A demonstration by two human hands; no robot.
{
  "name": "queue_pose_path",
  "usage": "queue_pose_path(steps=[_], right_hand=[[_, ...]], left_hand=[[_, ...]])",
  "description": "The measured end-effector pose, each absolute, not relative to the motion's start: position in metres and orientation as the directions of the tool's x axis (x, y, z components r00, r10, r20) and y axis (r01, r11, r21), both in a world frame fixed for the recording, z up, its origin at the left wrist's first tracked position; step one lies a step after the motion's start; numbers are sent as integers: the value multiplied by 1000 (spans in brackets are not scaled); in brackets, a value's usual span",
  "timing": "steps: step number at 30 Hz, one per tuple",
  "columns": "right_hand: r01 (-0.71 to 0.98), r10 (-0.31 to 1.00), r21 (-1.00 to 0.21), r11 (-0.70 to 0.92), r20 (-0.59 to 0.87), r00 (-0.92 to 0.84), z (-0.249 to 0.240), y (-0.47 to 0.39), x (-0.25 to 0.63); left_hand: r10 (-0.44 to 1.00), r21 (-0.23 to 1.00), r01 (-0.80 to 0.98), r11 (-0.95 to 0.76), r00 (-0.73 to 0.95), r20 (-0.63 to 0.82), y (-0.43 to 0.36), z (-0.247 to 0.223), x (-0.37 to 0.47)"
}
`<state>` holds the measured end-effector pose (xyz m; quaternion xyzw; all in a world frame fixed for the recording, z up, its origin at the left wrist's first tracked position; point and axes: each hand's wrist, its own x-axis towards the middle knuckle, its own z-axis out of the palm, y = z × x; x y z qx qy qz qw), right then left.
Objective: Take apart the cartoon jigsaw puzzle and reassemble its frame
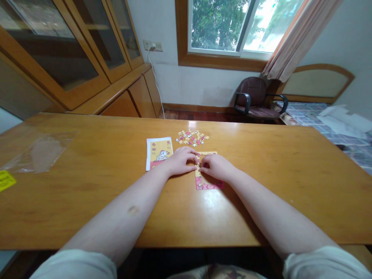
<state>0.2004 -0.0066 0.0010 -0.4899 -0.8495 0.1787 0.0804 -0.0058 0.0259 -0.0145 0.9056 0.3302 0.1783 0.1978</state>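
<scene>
A partly assembled jigsaw puzzle [209, 186] lies on the table, with pink pieces along its bottom and yellow ones up the left side and top. My left hand [183, 161] rests at its left edge, fingers curved and thumb apart from them, fingertips touching the border. My right hand [216, 166] is over the puzzle's middle, its fingers curled and pinched at a puzzle piece [198, 167] in the left column; the fingertips partly hide it. To the left, a picture card [161, 149] with a white cartoon animal is partly covered by my left wrist.
Loose puzzle pieces [192, 138] lie in a pile beyond my hands. A clear plastic bag [43, 153] and a yellow label [6, 180] are at the table's left. Past the wooden table [290, 162] stand an office chair [252, 97], a bed [310, 110] and a glass-door cabinet [122, 83].
</scene>
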Motion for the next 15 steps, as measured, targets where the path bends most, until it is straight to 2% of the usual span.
queue_pose_path(steps=[5, 10, 15], right_hand=[[798, 881, -438, 414, -28, -472, 8, -5, 205], [863, 946, -422, 277, -39, -323, 18, 10, 230], [876, 967, -443, 189, -72, -245, 16, 25, 256]], left_hand=[[668, 474, 528, -705, 719, 193, 26, -13, -6], [662, 491, 508, -708, 719, 212, 24, -9, -7], [601, 475, 462, -749, 775, 194, 23, -9, -8]])
